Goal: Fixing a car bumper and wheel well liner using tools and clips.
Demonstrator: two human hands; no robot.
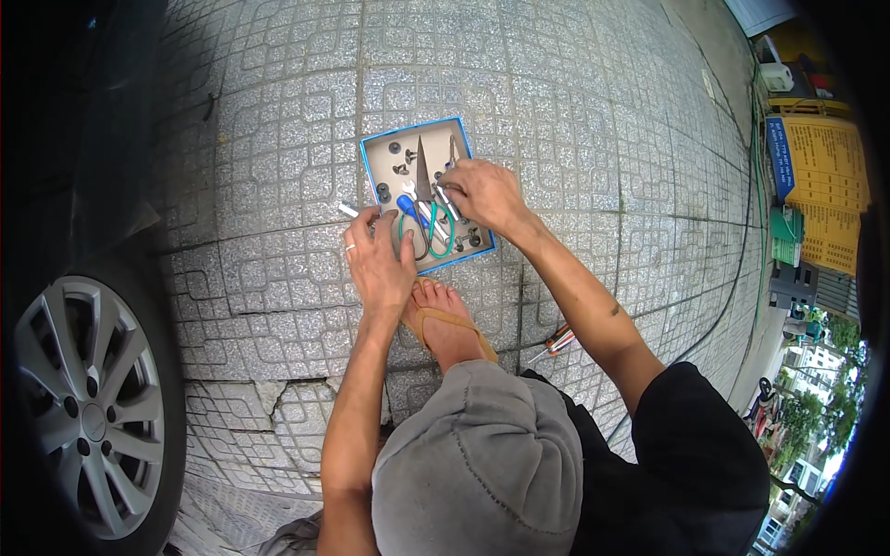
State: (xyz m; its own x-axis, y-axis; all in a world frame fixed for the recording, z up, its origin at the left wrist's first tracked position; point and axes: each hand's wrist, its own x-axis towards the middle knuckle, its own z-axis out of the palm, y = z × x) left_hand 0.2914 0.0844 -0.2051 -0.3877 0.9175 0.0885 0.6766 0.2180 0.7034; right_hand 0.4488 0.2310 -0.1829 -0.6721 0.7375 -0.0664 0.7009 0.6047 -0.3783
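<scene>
A shallow box (373, 176) with a blue rim and a pale inside lies on the paving. My left hand (378, 264) is at its left side, fingers bent, with a short silver metal cylinder (349, 209) sticking out at the fingertips. Over the right side of the box, my right hand (487, 193) has its fingers pinched at a silver metal tube (449, 203). Between the hands lie green-handled scissors (423, 171), blades pointing away, a small wrench (409, 189) and a blue-handled tool (405, 202). Dark screws (401, 170) and round black pieces (395, 147) are scattered inside.
My sandalled foot (450, 329) is close to the box's near edge. A screwdriver (560, 339) lies on the tiles to its right. On the left stands a car wheel (93, 408). Cables (714, 324) run along the ground at right, by a yellow sign (825, 190).
</scene>
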